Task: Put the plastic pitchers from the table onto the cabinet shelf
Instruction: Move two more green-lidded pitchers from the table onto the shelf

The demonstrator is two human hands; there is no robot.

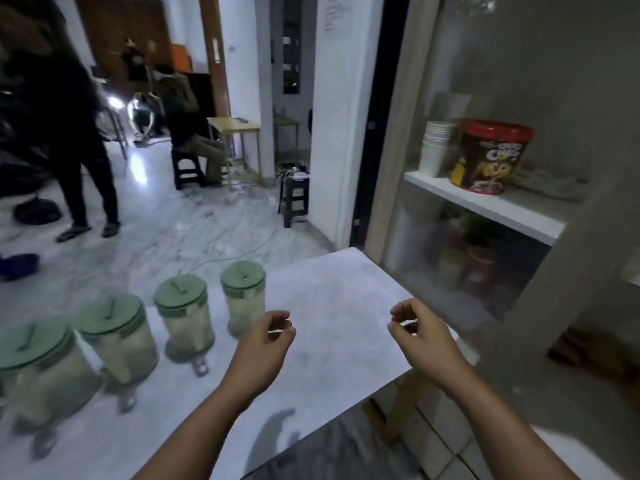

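Observation:
Several clear plastic pitchers with green lids stand in a row along the left side of the white table [339, 299]. The nearest to my hands is one pitcher [243, 299], with another pitcher [185, 318] to its left and a third pitcher [116, 341] beyond that. My left hand [266, 344] hovers over the table just right of the nearest pitcher, fingers loosely curled, holding nothing. My right hand [415, 334] floats near the table's right edge, also curled and empty. The white cabinet shelf [485, 206] is on the right.
On the shelf stand a stack of white paper cups [434, 147] and a red-lidded snack tub [488, 157]. A lower shelf holds dim items behind the cabinet's glass door [415, 237]. People stand and sit at the back left, near stools [294, 199] and floor cables.

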